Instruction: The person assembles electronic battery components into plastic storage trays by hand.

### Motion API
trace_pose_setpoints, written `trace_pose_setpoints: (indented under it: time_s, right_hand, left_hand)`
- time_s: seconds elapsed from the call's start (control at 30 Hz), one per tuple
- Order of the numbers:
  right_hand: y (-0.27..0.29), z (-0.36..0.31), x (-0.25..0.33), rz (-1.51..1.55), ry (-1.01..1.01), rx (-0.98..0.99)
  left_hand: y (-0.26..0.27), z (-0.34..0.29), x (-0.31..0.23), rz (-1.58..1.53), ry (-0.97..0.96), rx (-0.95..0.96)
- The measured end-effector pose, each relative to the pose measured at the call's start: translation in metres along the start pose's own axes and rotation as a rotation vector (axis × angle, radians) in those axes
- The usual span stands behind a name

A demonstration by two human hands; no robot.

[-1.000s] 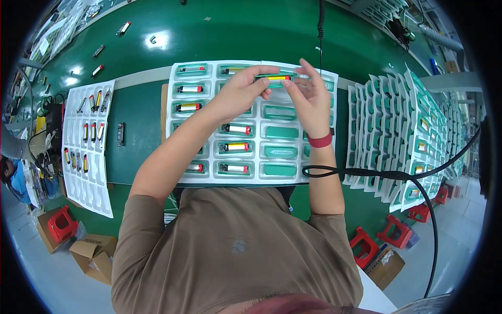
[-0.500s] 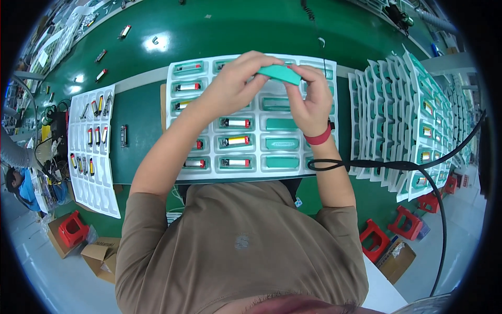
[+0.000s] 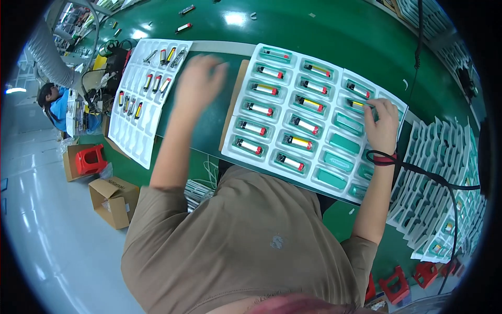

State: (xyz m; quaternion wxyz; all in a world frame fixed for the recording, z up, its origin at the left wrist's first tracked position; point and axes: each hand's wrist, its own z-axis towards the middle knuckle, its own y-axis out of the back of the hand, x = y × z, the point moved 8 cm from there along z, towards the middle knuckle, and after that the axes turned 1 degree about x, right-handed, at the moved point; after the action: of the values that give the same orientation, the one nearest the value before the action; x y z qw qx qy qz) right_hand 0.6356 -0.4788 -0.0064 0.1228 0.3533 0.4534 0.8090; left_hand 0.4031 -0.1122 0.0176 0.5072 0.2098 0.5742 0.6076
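My left hand [image 3: 201, 83], blurred by motion, is raised over the table between the two trays. Its thumb and fingers look apart, and nothing shows in them. On the right, my right hand [image 3: 381, 123] is curled over the right part of a large white tray [image 3: 226, 148]. Its fingertips are beside a teal casing with a yellow battery cell [image 3: 356, 104]; whatever they grip is hidden. Several other tray pockets hold teal casings with red-ended cells [image 3: 251, 146]. Nearer my body are flat teal casing pieces [image 3: 337, 161].
A second white tray [image 3: 125, 141] at left carries loose battery cells [image 3: 148, 82]. Stacked filled trays [image 3: 418, 183] stand at right. A black cable [image 3: 439, 180] crosses near my right wrist. Red stools [image 3: 90, 161] and a cardboard box [image 3: 114, 201] are on the floor.
My hands have separated; both were on a teal casing. The left has moved left, off the large tray, and the right has come down to its right part. The view has turned left.
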Motion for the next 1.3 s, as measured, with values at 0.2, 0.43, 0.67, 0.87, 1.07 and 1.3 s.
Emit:
trace_pose_setpoints:
  time_s: [0.2,0.43,0.67,0.87,1.07,1.3]
  right_hand:
    - [0.002,0.01,0.007,0.132,0.028,-0.089]
    - [0.011,-0.012,0.125,0.491,0.222,0.113]
    - [0.038,-0.04,0.042,0.752,-0.137,-0.041]
    - [0.045,-0.064,-0.017,1.156,-0.48,-0.203]
    - [0.031,-0.055,-0.003,1.43,-0.48,-0.084]
    - [0.021,-0.042,0.025,1.24,-0.427,-0.056]
  left_hand:
    - [-0.018,-0.066,0.124,0.268,0.208,0.152]
    - [-0.04,-0.015,-0.107,-0.85,-0.117,0.613]
    - [-0.115,0.014,-0.226,-1.254,-0.1,0.775]
    - [-0.117,-0.011,-0.258,-0.305,-0.842,0.348]
    - [-0.107,-0.004,-0.241,-0.667,-0.498,0.672]
    - [-0.123,-0.007,-0.219,-1.126,-0.23,0.738]
